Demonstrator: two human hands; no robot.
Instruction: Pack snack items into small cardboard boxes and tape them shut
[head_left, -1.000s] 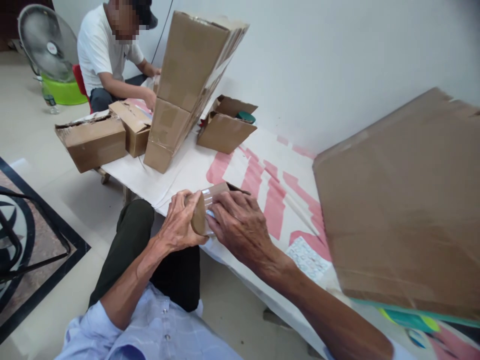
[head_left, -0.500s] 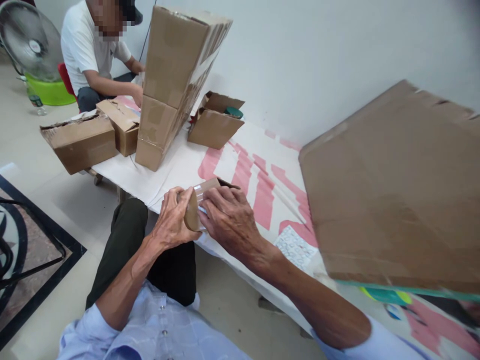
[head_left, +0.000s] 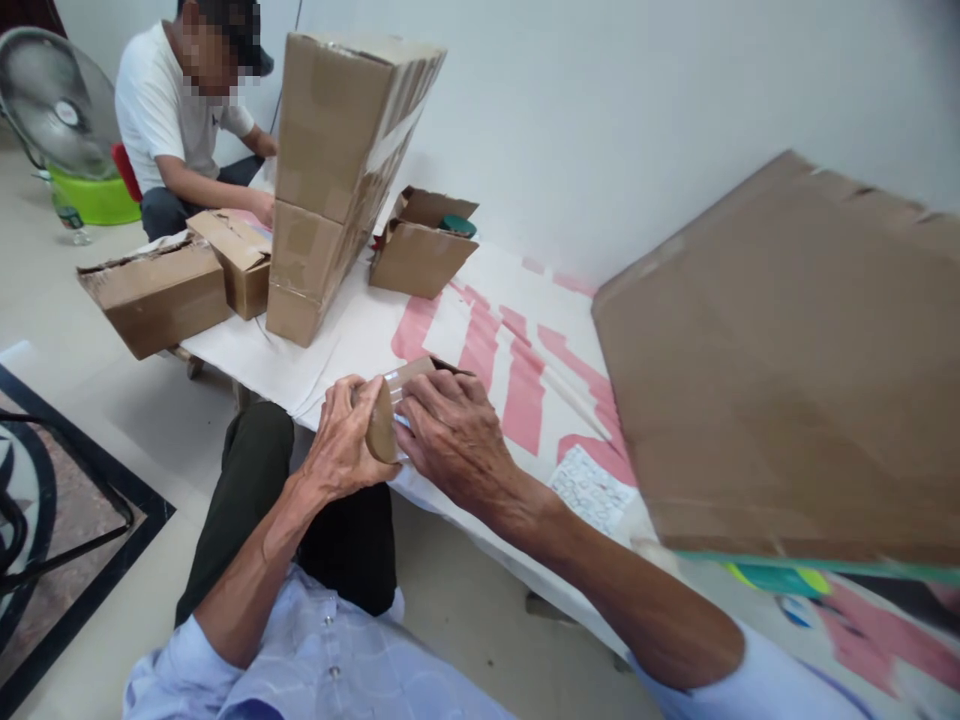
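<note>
Over the desk's (head_left: 330, 355) near edge, the left hand (head_left: 339, 437) is clamping a small carton (head_left: 382, 432); the right hand (head_left: 455, 430) is apparently pressing its shiny tape (head_left: 393, 378), its pinch impossible to tell. The next move seems to be calling for steady bracing.

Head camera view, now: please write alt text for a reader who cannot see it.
A person's left hand holds a small cardboard box while the right hand touches it, at a cloth-covered table. Farther off are a tall cardboard column, an open box, and a co-worker seated near a fan.
</note>
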